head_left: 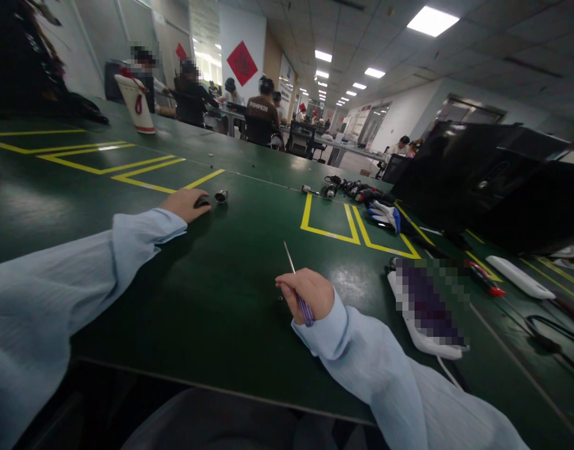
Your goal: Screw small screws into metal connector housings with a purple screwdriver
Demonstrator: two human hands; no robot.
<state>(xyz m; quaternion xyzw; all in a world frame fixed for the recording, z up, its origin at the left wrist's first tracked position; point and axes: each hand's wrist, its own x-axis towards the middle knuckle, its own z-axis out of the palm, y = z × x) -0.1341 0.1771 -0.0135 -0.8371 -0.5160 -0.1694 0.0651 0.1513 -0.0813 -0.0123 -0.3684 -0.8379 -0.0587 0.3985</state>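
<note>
My right hand (pixel 312 292) is closed around a screwdriver (pixel 305 310) with a clear purple handle, its thin metal shaft pointing up and away over the table. A tiny part (pixel 280 299) lies just left of that hand. Farther off to the left, my left hand (pixel 186 205) rests low over the green tabletop, its fingers curled round a small black rounded part (pixel 202 202), mostly covered. Right beside those fingers, apart from them, a silvery metal cup-shaped piece (pixel 221 197) lies on its side with its opening toward me.
Yellow tape outlines (pixel 331 234) mark the green table (pixel 230 287). At right lie a phone (pixel 427 306) on a white holder, a glove (pixel 385 215), a red-and-black tool (pixel 486 279) and dark cabled parts (pixel 345 186). A white paper cup (pixel 135 105) stands back left. People sit beyond.
</note>
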